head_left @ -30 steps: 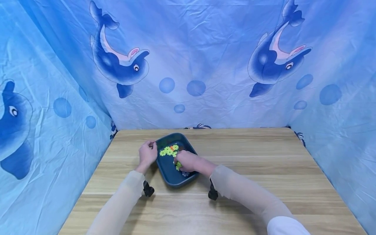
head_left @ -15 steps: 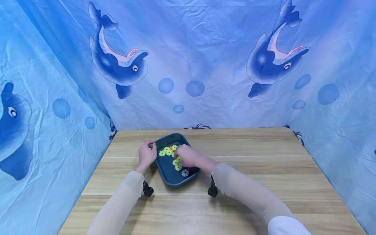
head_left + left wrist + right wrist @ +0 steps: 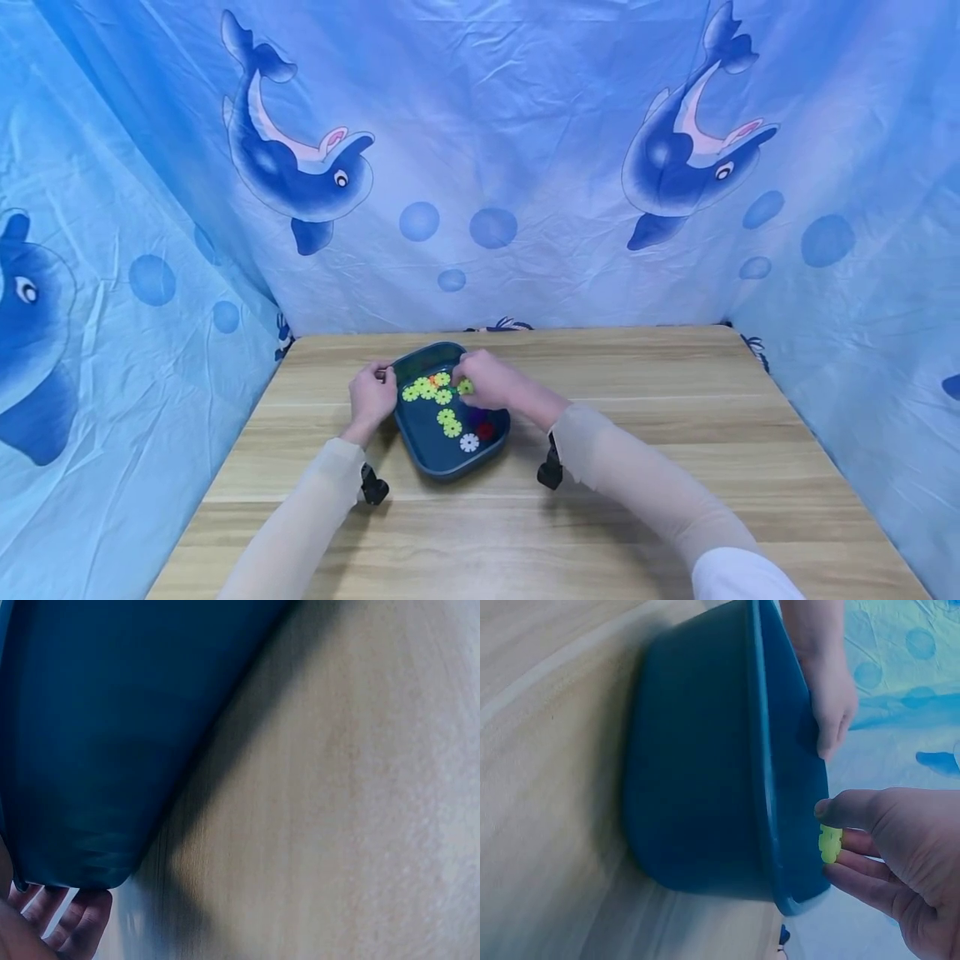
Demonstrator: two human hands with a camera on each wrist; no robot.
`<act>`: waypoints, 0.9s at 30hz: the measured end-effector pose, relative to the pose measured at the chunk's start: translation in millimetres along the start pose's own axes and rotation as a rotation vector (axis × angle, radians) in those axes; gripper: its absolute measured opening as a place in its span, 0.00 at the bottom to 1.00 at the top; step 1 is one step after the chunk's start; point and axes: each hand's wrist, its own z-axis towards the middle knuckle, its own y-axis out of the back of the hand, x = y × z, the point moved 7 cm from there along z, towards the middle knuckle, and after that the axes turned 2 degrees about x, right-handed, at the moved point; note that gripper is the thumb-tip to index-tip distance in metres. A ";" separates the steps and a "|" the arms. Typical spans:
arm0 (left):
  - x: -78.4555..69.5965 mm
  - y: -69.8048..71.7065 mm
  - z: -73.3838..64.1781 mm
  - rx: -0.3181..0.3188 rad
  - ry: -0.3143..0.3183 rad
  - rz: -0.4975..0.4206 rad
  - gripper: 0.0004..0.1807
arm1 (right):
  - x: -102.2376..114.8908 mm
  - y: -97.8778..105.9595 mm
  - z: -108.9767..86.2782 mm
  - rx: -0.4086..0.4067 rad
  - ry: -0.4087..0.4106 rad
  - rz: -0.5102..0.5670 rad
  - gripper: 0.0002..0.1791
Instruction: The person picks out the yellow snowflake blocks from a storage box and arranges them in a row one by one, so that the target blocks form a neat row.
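A dark blue-green basin (image 3: 420,454) stands on the table, with several yellow-green snowflake discs (image 3: 447,421) inside. My left hand (image 3: 372,393) grips its left rim; in the left wrist view, the fingers (image 3: 88,919) touch the outside of the basin wall (image 3: 127,735). Over the far right part of the basin is my right hand (image 3: 491,382). Its thumb and fingers pinch a yellow-green snowflake disc (image 3: 830,844), seen edge-on in the right wrist view. This hand hides part of the basin's right side.
Also in the basin are a white disc (image 3: 468,442), a red disc (image 3: 486,431) and an orange piece (image 3: 432,381). The wooden table (image 3: 637,400) extends around the basin. A blue dolphin-print curtain (image 3: 540,275) hangs behind and beside the table.
My right hand has lifted from among the discs and moved towards the basin's far right, now with a yellow-green snowflake disc. The white and red discs are uncovered. My left hand stays on the rim.
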 end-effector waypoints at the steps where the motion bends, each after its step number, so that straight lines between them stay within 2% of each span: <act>1: 0.0 0.2 0.2 -0.002 0.001 0.001 0.19 | -1.0 2.0 -1.1 -0.005 -0.003 0.005 0.13; 12: -2.0 2.1 -0.4 0.000 -0.011 0.002 0.19 | -17.3 17.5 -14.2 -0.055 -0.066 0.030 0.12; 21: -2.2 3.1 -2.0 0.007 -0.011 0.012 0.20 | -32.9 19.7 -23.1 -0.072 -0.120 0.091 0.13; 27: -2.1 2.3 -0.9 0.014 -0.008 0.022 0.20 | -48.2 24.4 -33.0 -0.103 -0.137 0.058 0.12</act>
